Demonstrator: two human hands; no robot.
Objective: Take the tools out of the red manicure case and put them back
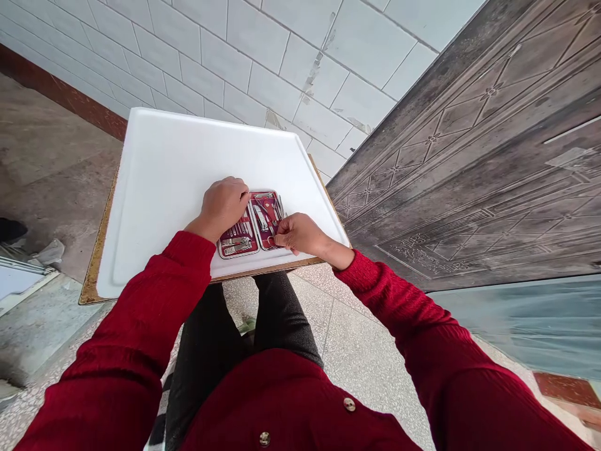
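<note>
An open manicure case (258, 233) with a dark red lining lies near the front edge of a white board. Silver nail clippers (236, 242) and several slim tools sit in its left half. Its right half holds another nail clipper (261, 218) and other small metal tools. My left hand (224, 205) is closed, its curled fingers at the upper edge of the case's left half; the fingertips are mostly hidden. Over the right half's lower right side, my right hand (300, 234) pinches with thumb and fingers beside a small metal loop. What it grips is too hidden to name.
The white board (197, 150) has a raised rim and rests on a brown-edged panel (96, 263). A white tiled wall (277, 81) stands behind it. Close on the right is a dark, patterned metal door (451, 144). Below is a speckled floor (357, 338).
</note>
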